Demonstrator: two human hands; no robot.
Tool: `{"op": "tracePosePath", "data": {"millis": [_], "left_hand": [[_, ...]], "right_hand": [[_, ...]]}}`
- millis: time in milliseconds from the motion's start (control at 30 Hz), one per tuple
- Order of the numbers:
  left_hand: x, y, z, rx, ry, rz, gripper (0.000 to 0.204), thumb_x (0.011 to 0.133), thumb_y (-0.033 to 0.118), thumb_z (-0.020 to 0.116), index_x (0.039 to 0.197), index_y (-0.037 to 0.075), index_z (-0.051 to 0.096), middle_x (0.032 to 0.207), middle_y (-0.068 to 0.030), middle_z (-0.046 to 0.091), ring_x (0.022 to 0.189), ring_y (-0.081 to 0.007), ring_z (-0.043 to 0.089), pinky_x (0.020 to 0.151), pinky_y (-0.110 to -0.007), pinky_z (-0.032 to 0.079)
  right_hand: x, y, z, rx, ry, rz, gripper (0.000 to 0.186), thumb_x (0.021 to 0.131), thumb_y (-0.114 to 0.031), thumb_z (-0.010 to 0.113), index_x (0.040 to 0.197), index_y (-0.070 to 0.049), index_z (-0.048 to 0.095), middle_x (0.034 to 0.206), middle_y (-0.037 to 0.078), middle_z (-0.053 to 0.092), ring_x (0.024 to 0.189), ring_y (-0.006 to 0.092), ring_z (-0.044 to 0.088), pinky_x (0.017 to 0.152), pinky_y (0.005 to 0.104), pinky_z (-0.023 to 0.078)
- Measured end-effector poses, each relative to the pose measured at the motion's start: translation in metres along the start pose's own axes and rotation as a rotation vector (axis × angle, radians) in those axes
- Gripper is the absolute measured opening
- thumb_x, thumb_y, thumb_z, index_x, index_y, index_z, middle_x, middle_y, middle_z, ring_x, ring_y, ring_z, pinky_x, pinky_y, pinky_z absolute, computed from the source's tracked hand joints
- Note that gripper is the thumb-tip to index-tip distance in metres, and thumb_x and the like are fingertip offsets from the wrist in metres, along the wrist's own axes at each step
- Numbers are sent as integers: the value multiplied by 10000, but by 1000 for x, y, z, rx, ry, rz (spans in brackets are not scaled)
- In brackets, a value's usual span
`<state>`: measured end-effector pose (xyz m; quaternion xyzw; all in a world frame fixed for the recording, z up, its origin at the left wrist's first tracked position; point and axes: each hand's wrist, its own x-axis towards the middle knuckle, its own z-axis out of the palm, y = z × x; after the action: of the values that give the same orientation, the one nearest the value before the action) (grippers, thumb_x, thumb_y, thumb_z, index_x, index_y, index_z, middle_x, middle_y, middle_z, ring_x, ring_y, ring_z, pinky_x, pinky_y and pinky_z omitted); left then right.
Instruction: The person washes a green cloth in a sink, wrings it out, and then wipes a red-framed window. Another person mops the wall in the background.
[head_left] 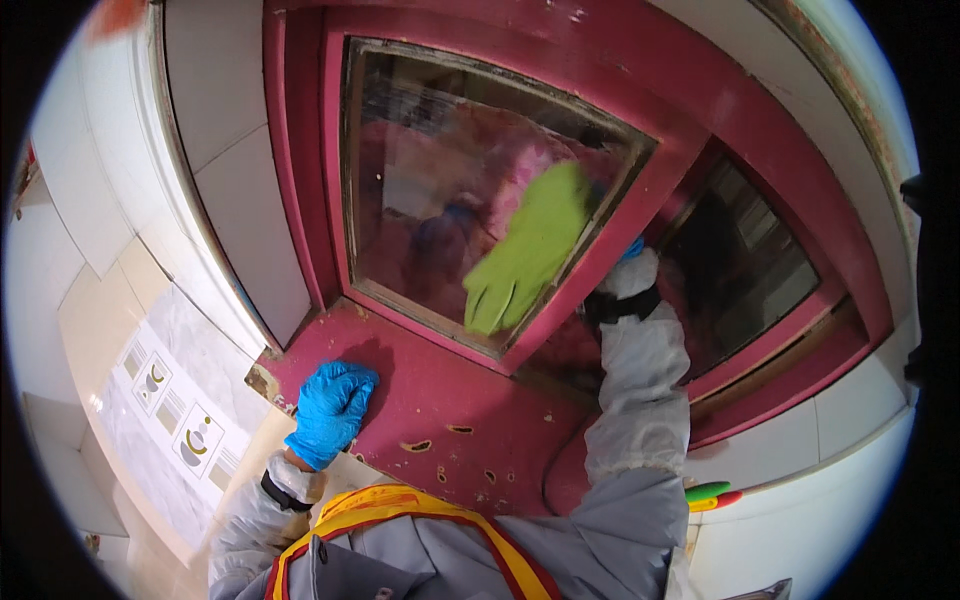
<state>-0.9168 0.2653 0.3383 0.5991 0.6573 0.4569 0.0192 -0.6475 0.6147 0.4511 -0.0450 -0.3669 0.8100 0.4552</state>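
My left hand, in a blue disposable glove, rests closed as a fist on the worn pink sill, and nothing shows in its fingers. My right arm reaches through the gap beside the pink-framed glass pane. Only a bit of blue on my right hand shows past the frame edge; its fingers are hidden behind the frame. Behind the glass hangs a green rubber glove, fingers pointing down. A pink patterned cloth shows next to it. Whether a hand fills the green glove, I cannot tell.
A second pink-framed pane stands right of the gap. White tiles border the window. A printed sheet with diagrams lies at the left. Green, yellow and red handles show at lower right. The sill has chipped paint.
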Motion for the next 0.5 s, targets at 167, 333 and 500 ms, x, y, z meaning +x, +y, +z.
{"op": "tracePosePath", "data": {"millis": [167, 333, 500], "left_hand": [[1, -1, 0, 21, -36, -22, 130, 828, 88, 676, 943, 56, 729, 952, -135, 692, 865, -345, 645, 778, -420, 531], [3, 1, 1, 91, -35, 17, 139, 822, 95, 682, 947, 57, 732, 953, -141, 692, 863, -356, 641, 773, -422, 530], [5, 2, 1, 123, -35, 25, 152, 826, 109, 677, 959, 62, 734, 945, -148, 690, 858, -357, 640, 770, -428, 529]], "right_hand": [[27, 29, -43, -1537, -353, -438, 395, 1040, -330, 398, 1321, -77, 511, 1253, 101, 589, 1133, 260, 587, 932, 410, 523], [52, 5, -27, -1598, -282, -492, 404, 1022, -324, 468, 1342, -79, 455, 1327, 94, 531, 1157, 256, 569, 944, 370, 509], [105, 27, 78, -850, -590, 65, 363, 1003, -265, 532, 1278, -32, 570, 1219, 89, 647, 1101, 182, 608, 958, 363, 497]]}}
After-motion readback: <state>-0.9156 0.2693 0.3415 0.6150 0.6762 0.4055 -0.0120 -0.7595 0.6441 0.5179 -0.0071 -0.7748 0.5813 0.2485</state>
